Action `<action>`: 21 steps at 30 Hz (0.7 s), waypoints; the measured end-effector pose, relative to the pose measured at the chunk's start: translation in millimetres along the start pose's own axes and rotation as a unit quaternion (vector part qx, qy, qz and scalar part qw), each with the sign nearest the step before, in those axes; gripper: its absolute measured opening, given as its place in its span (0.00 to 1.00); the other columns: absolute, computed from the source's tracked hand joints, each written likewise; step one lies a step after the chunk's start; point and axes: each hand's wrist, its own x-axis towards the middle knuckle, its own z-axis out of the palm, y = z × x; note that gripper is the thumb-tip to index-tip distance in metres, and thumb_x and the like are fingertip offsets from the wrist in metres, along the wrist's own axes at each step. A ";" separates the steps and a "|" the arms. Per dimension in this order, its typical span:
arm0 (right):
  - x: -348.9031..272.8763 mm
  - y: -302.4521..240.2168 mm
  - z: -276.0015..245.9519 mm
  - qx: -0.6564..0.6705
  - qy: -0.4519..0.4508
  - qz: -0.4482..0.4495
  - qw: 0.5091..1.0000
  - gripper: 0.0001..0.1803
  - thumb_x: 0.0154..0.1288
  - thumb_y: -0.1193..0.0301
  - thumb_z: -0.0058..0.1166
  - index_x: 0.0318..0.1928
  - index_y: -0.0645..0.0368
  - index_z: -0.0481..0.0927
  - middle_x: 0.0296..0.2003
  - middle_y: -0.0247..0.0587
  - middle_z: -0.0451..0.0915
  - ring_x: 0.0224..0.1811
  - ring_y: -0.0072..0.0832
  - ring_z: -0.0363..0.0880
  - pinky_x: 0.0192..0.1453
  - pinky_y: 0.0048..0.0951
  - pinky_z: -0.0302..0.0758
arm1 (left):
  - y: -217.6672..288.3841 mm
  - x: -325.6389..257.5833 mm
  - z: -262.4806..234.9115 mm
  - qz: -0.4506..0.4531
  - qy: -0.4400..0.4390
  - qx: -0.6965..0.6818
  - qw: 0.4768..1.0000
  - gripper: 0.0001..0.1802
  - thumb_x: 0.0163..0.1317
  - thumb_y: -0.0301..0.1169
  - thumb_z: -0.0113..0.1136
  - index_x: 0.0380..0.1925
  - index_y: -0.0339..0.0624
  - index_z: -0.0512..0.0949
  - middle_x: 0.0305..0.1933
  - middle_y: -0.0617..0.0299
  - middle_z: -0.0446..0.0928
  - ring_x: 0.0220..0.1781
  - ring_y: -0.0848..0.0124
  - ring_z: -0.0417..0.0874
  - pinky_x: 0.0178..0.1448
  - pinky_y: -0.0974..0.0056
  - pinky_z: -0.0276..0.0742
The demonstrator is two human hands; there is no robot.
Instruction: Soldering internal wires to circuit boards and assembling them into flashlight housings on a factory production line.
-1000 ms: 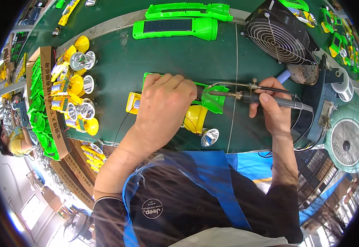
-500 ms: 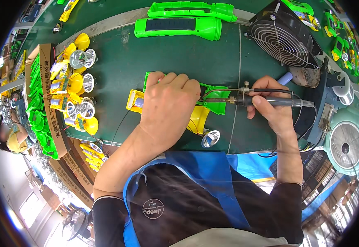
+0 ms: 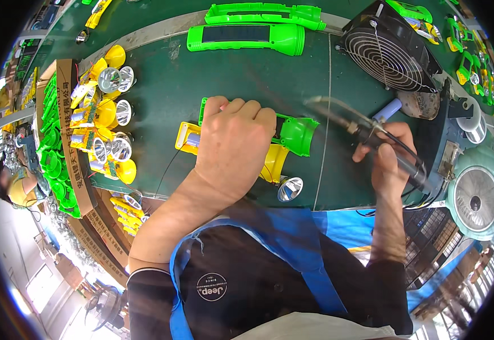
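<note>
My left hand [image 3: 235, 139] is closed over a green flashlight shell half [image 3: 299, 136], whose flared end sticks out to the right of my knuckles. Under and beside that hand lies a yellow flashlight insert [image 3: 275, 163]; its silvery reflector cup [image 3: 290, 189] faces the table's near edge, and a dark wire runs off its left end. In my right hand [image 3: 388, 156] is a soldering iron [image 3: 366, 135] with a thin solder feed tube along it. The iron is tilted, blurred by motion, its tip up and left, apart from the shell. What my left fingertips grip underneath is hidden.
A black fan [image 3: 385, 51] with a wire guard stands at the far right, near a solder spool [image 3: 474, 127]. Two green shell halves, one with a dark panel [image 3: 241, 35], lie at the back. Yellow inserts with reflectors [image 3: 108, 116] crowd beside a cardboard box [image 3: 74, 141] on the left.
My right hand has drawn the soldering iron away from the green shell, to the right, and tilted its tip upward. My left hand stays on the shell.
</note>
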 end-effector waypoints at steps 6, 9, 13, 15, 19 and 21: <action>-5.3 23.7 43.4 -0.082 -0.046 -0.172 0.981 0.18 0.76 0.67 0.59 0.57 0.63 0.69 0.46 0.55 0.83 0.48 0.38 0.87 0.56 0.36 0.81 | 1.6 0.8 -1.5 0.003 -0.007 0.006 1.000 0.03 0.61 0.28 0.65 0.30 0.48 0.80 0.30 0.63 0.79 0.38 0.61 0.82 0.57 0.53 0.71; -5.4 33.4 58.0 -0.087 -0.058 -0.183 0.977 0.17 0.74 0.71 0.61 0.57 0.65 0.73 0.47 0.51 0.81 0.49 0.36 0.84 0.51 0.32 0.83 | 1.4 0.0 -0.1 0.009 0.009 -0.004 1.000 0.02 0.57 0.27 0.63 0.28 0.46 0.79 0.30 0.60 0.79 0.39 0.61 0.83 0.56 0.54 0.71; -6.9 34.3 59.0 -0.102 -0.060 -0.199 0.973 0.17 0.75 0.70 0.60 0.56 0.65 0.72 0.48 0.52 0.79 0.48 0.35 0.84 0.52 0.33 0.82 | 1.2 -0.9 2.6 0.019 0.016 0.013 1.000 0.01 0.55 0.26 0.62 0.27 0.45 0.79 0.30 0.59 0.80 0.39 0.61 0.84 0.56 0.55 0.71; -12.6 32.4 60.7 -0.006 -0.032 -0.137 0.990 0.18 0.76 0.69 0.59 0.57 0.65 0.70 0.47 0.52 0.80 0.50 0.35 0.83 0.55 0.34 0.80 | 1.1 -0.1 3.1 0.025 0.022 0.024 0.999 0.02 0.54 0.27 0.62 0.26 0.45 0.79 0.29 0.60 0.80 0.39 0.62 0.84 0.56 0.55 0.71; -19.1 28.7 50.9 -0.057 0.005 -0.142 0.988 0.18 0.79 0.63 0.52 0.56 0.63 0.67 0.45 0.52 0.82 0.47 0.37 0.87 0.57 0.40 0.80 | -1.3 -1.1 0.2 0.014 0.020 -0.014 1.000 0.03 0.63 0.29 0.63 0.29 0.47 0.81 0.30 0.63 0.80 0.39 0.60 0.83 0.55 0.54 0.70; -21.7 30.5 46.5 -0.023 0.038 -0.131 0.990 0.17 0.79 0.63 0.53 0.55 0.63 0.68 0.42 0.52 0.83 0.44 0.36 0.86 0.57 0.40 0.80 | -3.6 -3.0 0.0 0.011 0.016 -0.025 0.999 0.04 0.63 0.29 0.64 0.29 0.46 0.81 0.30 0.63 0.80 0.38 0.60 0.83 0.54 0.54 0.71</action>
